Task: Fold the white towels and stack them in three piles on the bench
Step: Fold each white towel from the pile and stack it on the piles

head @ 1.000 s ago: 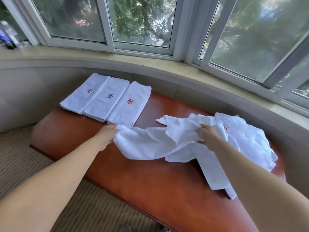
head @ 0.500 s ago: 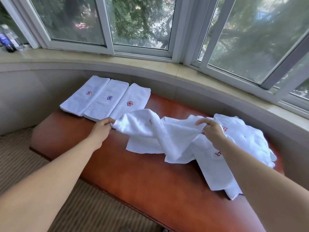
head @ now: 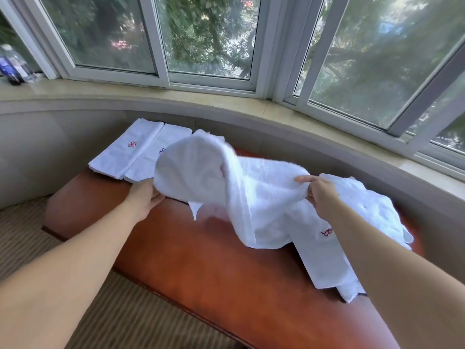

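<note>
A white towel [head: 226,187] billows in the air above the reddish-brown bench [head: 208,270]. My left hand [head: 144,196] grips its left edge and my right hand [head: 320,195] pinches its right edge. Three folded towels with small flower emblems lie side by side at the bench's far left [head: 125,152]; the lifted towel hides most of the third. A heap of unfolded white towels [head: 372,222] lies on the bench's right part, partly under my right arm.
A curved stone window sill [head: 226,102] and padded wall run behind the bench. A plastic bottle [head: 12,69] stands on the sill at far left. Striped carpet [head: 120,313] lies in front of the bench.
Both hands have raised the towel and spread it wider; it now balloons upward and covers part of the folded towels. The right hand has moved right.
</note>
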`<state>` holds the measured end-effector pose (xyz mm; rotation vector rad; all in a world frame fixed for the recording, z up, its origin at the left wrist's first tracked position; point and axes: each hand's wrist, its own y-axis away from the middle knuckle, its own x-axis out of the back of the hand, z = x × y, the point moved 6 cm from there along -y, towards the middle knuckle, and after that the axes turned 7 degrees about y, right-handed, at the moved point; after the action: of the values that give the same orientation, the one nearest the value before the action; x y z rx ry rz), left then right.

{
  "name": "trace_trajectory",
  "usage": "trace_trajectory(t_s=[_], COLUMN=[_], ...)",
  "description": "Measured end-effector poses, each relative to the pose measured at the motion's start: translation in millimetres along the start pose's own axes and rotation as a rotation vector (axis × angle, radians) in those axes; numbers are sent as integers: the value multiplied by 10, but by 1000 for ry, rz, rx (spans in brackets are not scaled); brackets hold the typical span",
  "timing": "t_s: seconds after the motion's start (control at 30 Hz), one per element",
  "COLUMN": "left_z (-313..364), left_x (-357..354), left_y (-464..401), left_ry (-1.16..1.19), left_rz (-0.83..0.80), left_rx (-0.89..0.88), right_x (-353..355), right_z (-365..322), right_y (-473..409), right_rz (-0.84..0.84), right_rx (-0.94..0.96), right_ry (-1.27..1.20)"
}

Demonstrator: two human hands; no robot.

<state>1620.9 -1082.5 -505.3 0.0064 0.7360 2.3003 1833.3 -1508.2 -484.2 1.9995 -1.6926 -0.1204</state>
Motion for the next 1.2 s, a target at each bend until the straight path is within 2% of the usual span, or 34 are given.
trace_trajectory(t_s=[0.17, 0.27, 0.4, 0.57, 0.63, 0.73, 0.77, 0.9, 0.97, 1.07, 1.2], left_z=[59, 102, 16, -52, -94, -44, 5, 273, 418, 614, 788], left_x=[-151, -163, -138, -129, -142, -153, -156, -131, -149, -171, -127], left_y=[19, -13, -50, 57, 100, 88, 81, 76, 95, 144, 239], left_ry=[14, 35, 60, -198, -247, -224, -199, -111, -127, -176, -386], left_rz=[-47, -84, -164, -269, -260, -189, -172, -132, -138, -152, -191], left_rx=[-20, -26, 97, 328, 372, 243, 182, 32, -25, -101, -142], right_x=[-94, -64, -26, -19, -15, 22, 32, 70, 35, -38, 29], right_z=[-33, -66, -109, -159, -137, -172, -196, -301, -334, -387, -477], right_y=[21, 21, 20, 24, 48, 56, 66, 147, 177, 279, 409], right_rz=[-78, -51, -54, -24, -20, 19, 36, 58, -26, -168, -77], right_rx=[7, 6, 64, 17, -31, 76, 119, 107, 48, 30, 128], right_ry=[-114, -142, -98, -1, 39, 236, 225, -122, -210, -73, -23])
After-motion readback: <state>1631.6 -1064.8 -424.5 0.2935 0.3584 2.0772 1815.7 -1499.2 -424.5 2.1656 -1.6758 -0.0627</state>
